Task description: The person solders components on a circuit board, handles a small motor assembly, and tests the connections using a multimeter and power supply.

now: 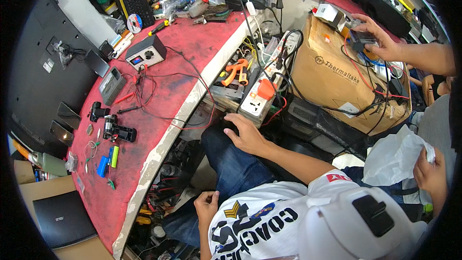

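Note:
My right hand [249, 136] rests by my knee in blue jeans [236, 161], close to the table edge. Its fingers are apart and nothing is in it. Lower down, my left hand [207, 205] lies at my thigh with its fingers curled in, and I see nothing in it. On the red tabletop [159, 110] are a black jointed device [118, 130], a green cylindrical battery [114, 156] and a blue block [102, 166]. Behind them stand a grey meter-like box [111, 85] and a small power supply [146, 54] with a lit display; red and black leads trail from them.
A co-worker's hand [378, 38] holds a small black device over a cardboard box [332, 62]; another hand [428, 171] holds a white plastic bag [394, 156]. Beside the table are a power strip [255, 103], an orange tool [235, 73] and cables. A white cap-like shape [332, 226] fills the lower right.

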`<state>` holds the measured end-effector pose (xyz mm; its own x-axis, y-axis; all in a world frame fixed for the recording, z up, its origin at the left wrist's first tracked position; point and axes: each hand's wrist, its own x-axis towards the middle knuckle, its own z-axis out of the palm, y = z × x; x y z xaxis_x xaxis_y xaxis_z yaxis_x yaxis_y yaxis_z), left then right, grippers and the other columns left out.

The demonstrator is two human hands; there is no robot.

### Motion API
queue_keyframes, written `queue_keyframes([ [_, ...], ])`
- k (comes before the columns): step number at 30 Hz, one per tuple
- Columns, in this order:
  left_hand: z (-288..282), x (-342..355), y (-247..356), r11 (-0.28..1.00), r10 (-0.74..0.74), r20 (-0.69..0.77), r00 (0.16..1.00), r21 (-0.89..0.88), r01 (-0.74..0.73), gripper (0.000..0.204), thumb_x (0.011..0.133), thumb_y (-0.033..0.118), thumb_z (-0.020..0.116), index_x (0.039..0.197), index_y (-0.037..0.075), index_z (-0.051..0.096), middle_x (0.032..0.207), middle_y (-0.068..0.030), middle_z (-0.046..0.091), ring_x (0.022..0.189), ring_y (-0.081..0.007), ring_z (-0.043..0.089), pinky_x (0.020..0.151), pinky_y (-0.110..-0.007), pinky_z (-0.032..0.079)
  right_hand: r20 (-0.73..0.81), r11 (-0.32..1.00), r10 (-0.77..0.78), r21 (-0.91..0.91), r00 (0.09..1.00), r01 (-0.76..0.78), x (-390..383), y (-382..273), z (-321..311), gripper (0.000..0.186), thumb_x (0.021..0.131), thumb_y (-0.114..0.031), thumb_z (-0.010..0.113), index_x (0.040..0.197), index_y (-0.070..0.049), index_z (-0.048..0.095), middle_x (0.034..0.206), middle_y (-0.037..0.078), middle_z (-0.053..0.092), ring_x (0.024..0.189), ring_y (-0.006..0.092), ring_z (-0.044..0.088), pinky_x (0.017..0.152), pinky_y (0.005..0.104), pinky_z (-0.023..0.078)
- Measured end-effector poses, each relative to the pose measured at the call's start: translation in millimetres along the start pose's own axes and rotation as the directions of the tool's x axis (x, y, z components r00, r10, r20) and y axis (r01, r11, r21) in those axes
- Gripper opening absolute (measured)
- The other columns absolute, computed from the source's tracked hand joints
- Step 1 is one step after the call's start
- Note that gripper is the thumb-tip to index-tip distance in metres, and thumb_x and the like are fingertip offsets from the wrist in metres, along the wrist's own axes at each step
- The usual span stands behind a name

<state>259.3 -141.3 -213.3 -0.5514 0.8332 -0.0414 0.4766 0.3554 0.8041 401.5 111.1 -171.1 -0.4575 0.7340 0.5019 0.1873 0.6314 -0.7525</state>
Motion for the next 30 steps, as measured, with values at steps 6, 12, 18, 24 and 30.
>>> queue_keyframes([
  [6, 7.2, 3.9, -11.7, 0.995, -0.003, 0.045, 0.999, -0.097, 0.007, 0.015, 0.082, 0.009, 0.074, 0.079, -0.004, 0.068, 0.065, -0.0112, 0.065, 0.055, -0.0116, 0.056, 0.053, -0.028, 0.044, 0.081, 0.885, 0.437, 0.143, 0.896, -0.444, -56.6, 14.1, -3.6, 0.027, 0.084, -0.011, 0.067, 0.105, 0.004, 0.059, 0.094, 0.018, 0.065, 0.087, 0.0279, 0.066, 0.077, 0.0373, 0.054],
  [12, 5.9, 1.0, -10.6, 0.993, -0.047, 0.11, 0.993, -0.1, 0.058, 0.016, 0.081, 0.009, 0.073, 0.08, -0.006, 0.068, 0.067, -0.0122, 0.065, 0.055, -0.012, 0.054, 0.053, -0.029, 0.043, 0.052, 0.283, 0.932, 0.517, 0.36, -0.807, -106.7, 60.6, 8.5, 0.062, 0.086, -0.013, 0.065, 0.136, 0.008, 0.035, 0.117, 0.019, 0.057, 0.107, 0.0262, 0.059, 0.087, 0.0375, 0.052],
  [18, 7.6, 4.2, 7.4, 0.999, -0.004, 0.102, 0.995, -0.034, 0.007, 0.016, 0.081, 0.01, 0.073, 0.081, -0.005, 0.069, 0.069, -0.0125, 0.066, 0.056, -0.0128, 0.056, 0.053, -0.029, 0.044, 0.026, 0.164, 0.966, 0.711, 0.258, -0.684, -87.4, 78.5, 8.6, 0.059, 0.087, -0.014, 0.065, 0.137, 0.002, 0.037, 0.112, 0.01, 0.055, 0.096, 0.0188, 0.055, 0.078, 0.0335, 0.05],
  [24, 9.1, 10.6, 4.7, 0.997, 0.065, 0.13, 0.989, -0.057, -0.058, 0.013, 0.082, 0.012, 0.072, 0.084, -0.001, 0.071, 0.077, -0.0157, 0.068, 0.064, -0.0217, 0.065, 0.058, -0.033, 0.049, -0.119, 0.323, 0.938, 0.642, 0.326, -0.696, -77.6, 149.2, 72.5, 0.034, 0.085, -0.016, 0.068, 0.117, -0.006, 0.061, 0.082, 0.0, 0.056, 0.069, 0.0116, 0.048, 0.059, 0.03, 0.041],
  [30, 33.2, 72.1, 28.9, 0.927, 0.353, 0.202, 0.914, 0.054, -0.37, 0.032, 0.082, 0.02, 0.069, 0.106, -0.001, 0.067, 0.106, -0.0202, 0.066, 0.101, -0.0348, 0.063, 0.089, -0.043, 0.05, 0.19, 0.114, 0.896, 0.775, 0.402, -0.621, -92.5, 123.0, 49.1, 0.023, 0.098, -0.027, 0.054, 0.102, -0.005, 0.06, 0.088, 0.009, 0.067, 0.076, 0.0172, 0.062, 0.064, 0.0269, 0.048],
])
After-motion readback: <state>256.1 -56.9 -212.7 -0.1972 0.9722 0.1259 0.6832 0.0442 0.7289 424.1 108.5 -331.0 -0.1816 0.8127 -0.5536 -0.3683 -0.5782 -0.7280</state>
